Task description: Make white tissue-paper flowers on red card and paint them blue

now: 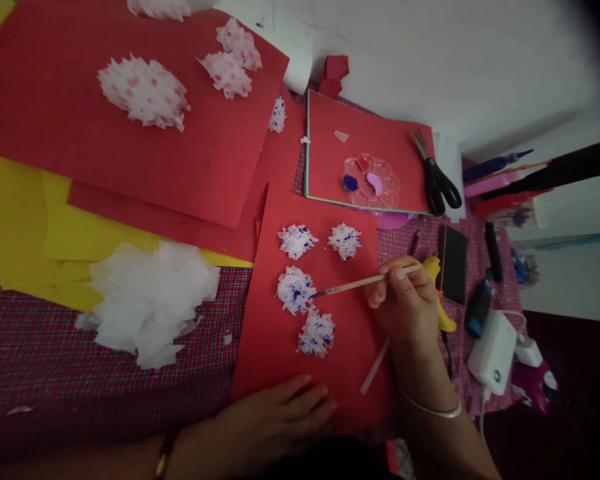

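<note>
In my right hand (410, 300) is a thin wooden paintbrush (353, 285), pinched between thumb and fingers. Its dark tip meets the right edge of a white paper flower (295, 290) dabbed with blue. Three similar flowers are on the same red sheet (345, 387): one upper left (298, 241), one upper right (345, 241) and one just below (317, 333). My left hand (285, 413) lies flat on the sheet's lower part, fingers spread. Beyond the sheet sits a clear flower-shaped palette (385, 193) with blue, red and pink paint.
Black-handled scissors (437, 183) rest beside the palette. A pile of white tissue pieces (150, 300) lies left, under larger red sheets (180, 160) bearing pink-dotted flowers (145, 91). At right are a yellow banana-shaped item (445, 313), a white power bank (493, 352) and cables.
</note>
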Available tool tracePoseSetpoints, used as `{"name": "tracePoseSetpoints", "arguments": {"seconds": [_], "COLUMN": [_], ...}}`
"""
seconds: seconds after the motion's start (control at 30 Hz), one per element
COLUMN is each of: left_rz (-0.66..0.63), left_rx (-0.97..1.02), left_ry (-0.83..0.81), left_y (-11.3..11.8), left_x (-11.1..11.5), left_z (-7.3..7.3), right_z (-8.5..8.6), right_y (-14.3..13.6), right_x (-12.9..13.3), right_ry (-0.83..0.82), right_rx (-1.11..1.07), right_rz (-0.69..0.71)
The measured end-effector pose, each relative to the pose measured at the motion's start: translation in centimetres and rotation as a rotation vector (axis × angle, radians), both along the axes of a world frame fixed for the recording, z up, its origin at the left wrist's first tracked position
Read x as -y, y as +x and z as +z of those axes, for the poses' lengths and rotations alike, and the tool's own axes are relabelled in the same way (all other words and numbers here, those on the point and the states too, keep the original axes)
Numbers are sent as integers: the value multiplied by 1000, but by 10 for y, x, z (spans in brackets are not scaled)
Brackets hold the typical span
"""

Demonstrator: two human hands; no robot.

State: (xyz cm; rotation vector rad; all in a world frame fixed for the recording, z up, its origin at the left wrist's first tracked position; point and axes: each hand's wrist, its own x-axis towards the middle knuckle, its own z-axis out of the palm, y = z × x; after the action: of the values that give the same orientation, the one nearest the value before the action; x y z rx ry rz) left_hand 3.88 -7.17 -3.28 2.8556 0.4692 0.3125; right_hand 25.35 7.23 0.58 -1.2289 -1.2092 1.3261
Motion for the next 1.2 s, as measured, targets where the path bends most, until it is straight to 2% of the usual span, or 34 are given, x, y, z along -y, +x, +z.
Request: {"name": "tracePoseSetpoints", "arguments": {"seconds": [0.1, 0.3, 0.4, 0.53, 0.7, 0.8, 0.93, 1.13, 1.2], "left_rz": [-8, 12, 9, 10, 17, 9, 9, 15, 16], "left_rx": [1, 24, 20, 22, 20, 30, 18, 0, -4], "left_ry": [6, 41, 34, 32, 20, 21, 22, 40, 43], "left_y": [0, 0, 0, 0, 1, 2, 2, 1, 1], "left_x": [1, 2, 1, 1, 3, 3, 3, 3, 3], "left_z": [-2, -3, -2, -1, -4, -6, -6, -4, -3], "right_z": [-3, -2, -2, -7, -4, -2, -6, -4, -2], "right_y": [0, 5, 1, -1, 4, 1, 0, 8, 6], "right_x": [1, -5, -1, 1, -3, 0, 0, -5, -2], "right_ry": [-2, 20, 8, 9, 31, 17, 21, 45, 31], "right_rx": [49, 19, -44, 0, -12, -37, 51, 47, 22], "right_rz": [61, -55, -3, 63, -15, 12, 54, -32, -19]}}
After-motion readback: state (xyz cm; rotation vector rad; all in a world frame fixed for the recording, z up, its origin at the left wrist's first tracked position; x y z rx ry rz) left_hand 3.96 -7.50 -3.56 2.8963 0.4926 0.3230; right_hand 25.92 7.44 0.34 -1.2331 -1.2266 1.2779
